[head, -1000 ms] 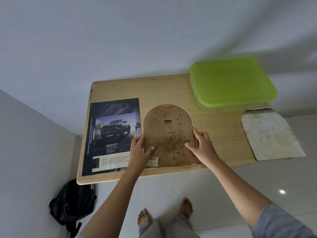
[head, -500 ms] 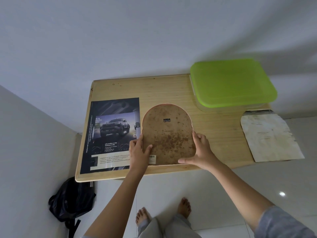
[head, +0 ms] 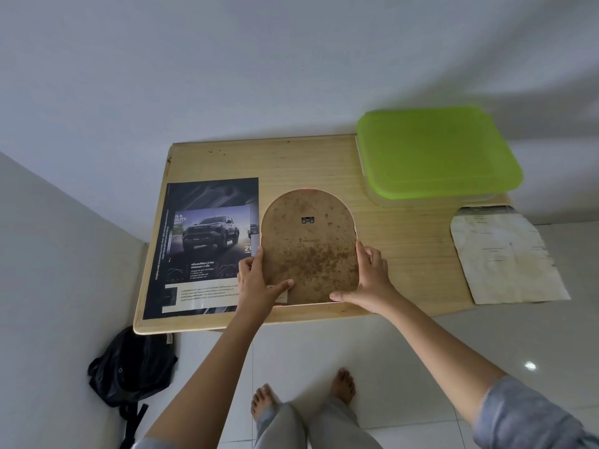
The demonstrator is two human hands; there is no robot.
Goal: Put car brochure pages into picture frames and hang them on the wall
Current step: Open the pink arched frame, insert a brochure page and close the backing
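the picture frame (head: 308,247) lies face down on the bench (head: 389,228), with its arched top pointing away from you. its stained backing board faces up, which puts the small metal hanger (head: 307,220) and the board within reach. judged from the task, this is the position for opening the back before a page goes in.

the brochure page (head: 207,244) lies flat and printed side up, immediately left of the frame. the frame's left edge covers a narrow strip of the page's right margin. the page is not yet in the frame.

grip state:
- left grip (head: 256,283): closed on the frame at its lower left. the fingers curl along the frame's left edge, and the thumb lies on the backing board near the lower left corner.
- right grip (head: 369,280): closed on the frame at its lower right. the fingers wrap the frame's right edge, and the thumb stretches straight along the frame's bottom edge.

both grips hold low on the frame, near the bench's front edge. this steadies the frame and leaves its arched top free. whether the frame is lifted off the bench cannot be told.

other items:
- green-lidded box (head: 437,153): beyond the frame and to its right, apart from it.
- stained paper sheet (head: 505,254): well to the right of the frame.
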